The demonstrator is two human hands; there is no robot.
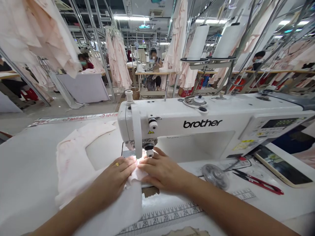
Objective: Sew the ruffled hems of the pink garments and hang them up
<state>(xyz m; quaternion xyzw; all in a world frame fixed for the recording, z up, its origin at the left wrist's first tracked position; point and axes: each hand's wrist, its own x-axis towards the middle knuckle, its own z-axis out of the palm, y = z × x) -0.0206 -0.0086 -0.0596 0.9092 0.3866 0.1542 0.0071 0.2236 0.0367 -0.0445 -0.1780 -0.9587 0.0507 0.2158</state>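
Observation:
A pale pink fabric piece [73,154] lies on the bed of a white Brother sewing machine [169,118], its near part under the needle area. My left hand [123,170] rests flat on the cloth just left of the presser foot, fingers stretched out, a gold ring on one. Close on the right, my right hand [162,170] touches the cloth's edge with fingers spread and thumb lower down. Both sets of fingertips nearly meet under the lit machine head. The needle and presser foot are mostly hidden by fingers and the white strip in front.
Red-handled thread snips [261,182], a clear round bobbin case [215,176] and a phone [283,165] lie at right. A printed ruler [167,216] runs along the front edge. Thread cones [199,42] stand above; hanging garments [118,59] and co-workers are behind.

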